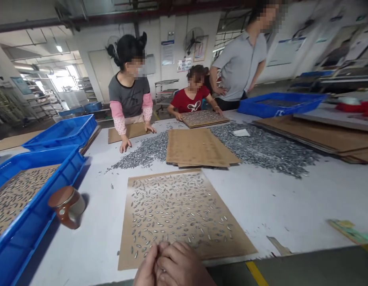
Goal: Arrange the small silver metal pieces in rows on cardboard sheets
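At the bottom of the head view, my left hand [147, 267] and my right hand [182, 263] are pressed together, fingers curled, over the near edge of a brown cardboard sheet [231, 248]. A tiny grey glint shows between the fingers, but what they enclose is hidden. Many small, shiny, spindle-shaped metal pieces [166, 210] lie spread over the sheet. Beyond it, a stack of bare cardboard sheets [196, 147] rests among loose heaps of the same pieces [148, 151].
A brown lidded mug [66, 206] stands left, beside a blue tray [37, 210] holding a covered sheet. More blue trays [63, 131] and cardboard stacks [318, 135] flank the white table [291, 210]. Two co-workers [128, 95] sit or stand opposite; another person [240, 63] stands behind.
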`<state>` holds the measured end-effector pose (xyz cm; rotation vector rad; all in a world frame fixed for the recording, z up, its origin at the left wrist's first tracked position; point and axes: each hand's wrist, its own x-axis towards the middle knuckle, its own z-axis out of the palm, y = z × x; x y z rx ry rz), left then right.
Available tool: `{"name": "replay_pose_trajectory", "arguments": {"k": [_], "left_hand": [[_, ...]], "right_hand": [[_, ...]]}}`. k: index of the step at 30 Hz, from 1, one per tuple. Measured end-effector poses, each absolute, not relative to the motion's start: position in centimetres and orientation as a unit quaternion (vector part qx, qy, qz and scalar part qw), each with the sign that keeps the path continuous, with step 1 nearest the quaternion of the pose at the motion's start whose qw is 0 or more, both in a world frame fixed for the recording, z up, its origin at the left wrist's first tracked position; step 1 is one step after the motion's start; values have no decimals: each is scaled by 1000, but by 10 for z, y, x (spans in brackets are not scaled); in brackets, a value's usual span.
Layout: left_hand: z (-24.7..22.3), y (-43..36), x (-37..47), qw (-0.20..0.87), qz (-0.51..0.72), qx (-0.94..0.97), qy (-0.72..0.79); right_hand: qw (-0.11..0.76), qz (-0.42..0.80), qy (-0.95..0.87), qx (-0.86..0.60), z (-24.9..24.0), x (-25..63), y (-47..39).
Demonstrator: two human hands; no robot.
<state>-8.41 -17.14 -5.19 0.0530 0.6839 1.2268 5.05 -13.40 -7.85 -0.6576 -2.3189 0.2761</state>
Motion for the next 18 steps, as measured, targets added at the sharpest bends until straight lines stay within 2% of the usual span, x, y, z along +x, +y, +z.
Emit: {"name": "replay_pose_trajectory", "arguments": {"k": [5,9,13,18], "left_hand": [[-29,-150,-55,844,452,88,277],[-8,-135,-49,855,419,135,273],[3,-116,-57,830,426,168,320],[21,-92,-89,760,511,152,372]], "right_hand": [[282,285,-887,-229,-41,99,-109],[272,345,-857,-271,-22,113,-88],[275,376,-831,-306,-14,102,-64],[217,381,-818,-372,13,53,7]]}}
